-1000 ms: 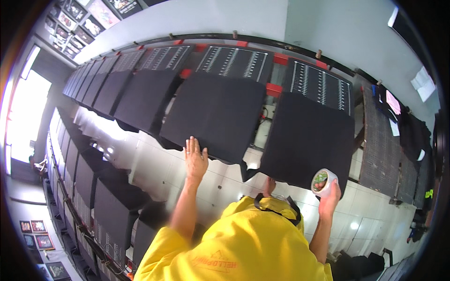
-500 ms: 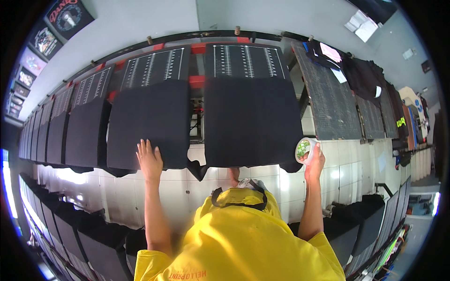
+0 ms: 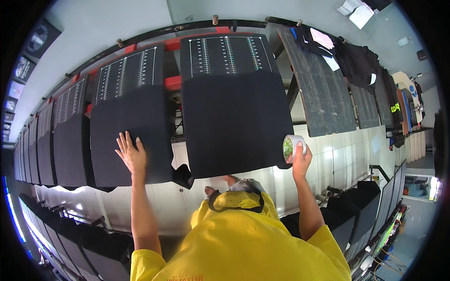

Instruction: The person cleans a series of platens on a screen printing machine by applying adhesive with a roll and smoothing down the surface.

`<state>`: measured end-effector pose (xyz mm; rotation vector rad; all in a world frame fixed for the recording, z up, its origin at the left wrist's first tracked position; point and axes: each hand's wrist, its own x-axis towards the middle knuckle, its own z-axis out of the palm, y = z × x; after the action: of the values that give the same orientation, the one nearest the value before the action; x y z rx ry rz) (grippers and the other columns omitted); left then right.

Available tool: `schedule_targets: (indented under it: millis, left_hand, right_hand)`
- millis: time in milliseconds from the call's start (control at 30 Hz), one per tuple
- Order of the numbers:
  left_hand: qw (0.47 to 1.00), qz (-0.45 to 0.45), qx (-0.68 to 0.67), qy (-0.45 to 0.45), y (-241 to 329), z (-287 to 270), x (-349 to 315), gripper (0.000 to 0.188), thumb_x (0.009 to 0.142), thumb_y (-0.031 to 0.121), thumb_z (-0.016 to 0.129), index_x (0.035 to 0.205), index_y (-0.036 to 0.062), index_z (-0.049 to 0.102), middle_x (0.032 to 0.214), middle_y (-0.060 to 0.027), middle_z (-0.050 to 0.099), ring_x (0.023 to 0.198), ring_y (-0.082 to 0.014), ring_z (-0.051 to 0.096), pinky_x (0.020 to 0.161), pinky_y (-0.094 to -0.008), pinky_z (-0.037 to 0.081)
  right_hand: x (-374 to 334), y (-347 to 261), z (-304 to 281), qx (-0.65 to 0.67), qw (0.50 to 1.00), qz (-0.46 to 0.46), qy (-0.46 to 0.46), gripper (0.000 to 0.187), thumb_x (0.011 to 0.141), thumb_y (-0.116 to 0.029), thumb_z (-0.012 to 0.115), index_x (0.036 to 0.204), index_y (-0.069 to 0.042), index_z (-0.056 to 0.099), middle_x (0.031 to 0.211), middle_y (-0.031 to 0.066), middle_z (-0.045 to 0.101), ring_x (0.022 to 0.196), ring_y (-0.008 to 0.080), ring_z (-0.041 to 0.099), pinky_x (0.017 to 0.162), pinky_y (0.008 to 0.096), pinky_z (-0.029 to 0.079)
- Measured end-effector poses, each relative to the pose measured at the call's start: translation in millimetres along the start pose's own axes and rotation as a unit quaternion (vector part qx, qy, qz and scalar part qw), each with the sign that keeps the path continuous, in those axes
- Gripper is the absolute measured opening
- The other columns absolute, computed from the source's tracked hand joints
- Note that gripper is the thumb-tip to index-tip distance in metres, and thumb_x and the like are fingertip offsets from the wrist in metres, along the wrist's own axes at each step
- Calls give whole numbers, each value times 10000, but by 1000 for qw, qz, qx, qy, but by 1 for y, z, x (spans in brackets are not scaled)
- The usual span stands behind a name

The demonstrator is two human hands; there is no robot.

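My left hand (image 3: 132, 153) lies on the black cloth (image 3: 131, 112) that covers the lower part of a board left of centre, its fingers spread. In my right hand (image 3: 301, 161) is what looks like a roll of tape (image 3: 296, 140), a pale ring with a green and white pattern inside. It is held by the rim beside the lower right corner of a second black cloth (image 3: 234, 122), on the board in front of me. White ruled scales mark the bare upper part of this ruled board (image 3: 227, 56). Whether the roll touches the cloth, I cannot tell.
More cloth-covered boards (image 3: 70, 150) run off to the left, and another row (image 3: 103, 248) stands behind me. On the right are a bare, worn board (image 3: 323, 93) and dark folded garments (image 3: 358, 63). A red frame (image 3: 172, 83) shows between the boards, over a tiled floor (image 3: 323, 164).
The whole view has shifted, with the boards now further left. My left hand has moved further up the cloth and its fingers point more to the left. My right hand keeps the roll.
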<state>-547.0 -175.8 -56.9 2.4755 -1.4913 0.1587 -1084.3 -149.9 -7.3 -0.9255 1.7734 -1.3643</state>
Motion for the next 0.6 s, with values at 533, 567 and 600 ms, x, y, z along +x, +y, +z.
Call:
schedule_targets:
  millis: [533, 567, 600]
  left_hand:
    - [1000, -4, -13, -17, 3, -1, 2, 521, 983, 266, 440, 1466, 71, 432, 1569, -143, 327, 1480, -323, 229, 1193, -547, 120]
    - [1000, -3, -15, -16, 3, -1, 2, 521, 983, 267, 441, 1466, 71, 432, 1569, -143, 328, 1480, -323, 230, 1193, -546, 120]
    - [1000, -3, -17, -15, 2, 0, 1, 521, 983, 268, 442, 1466, 72, 433, 1569, -143, 328, 1480, -322, 231, 1194, -545, 119]
  right_hand:
    - [230, -37, 116, 24, 997, -54, -40, 409, 961, -373, 605, 928, 34, 621, 591, 67, 555, 403, 144, 531, 370, 293, 442]
    - [241, -42, 125, 25, 997, -56, -40, 408, 962, -371, 603, 927, 36, 620, 592, 67, 555, 408, 143, 534, 371, 294, 442]
    - [249, -46, 133, 25, 997, -57, -40, 408, 963, -369, 601, 925, 37, 620, 592, 66, 556, 413, 143, 537, 373, 295, 442]
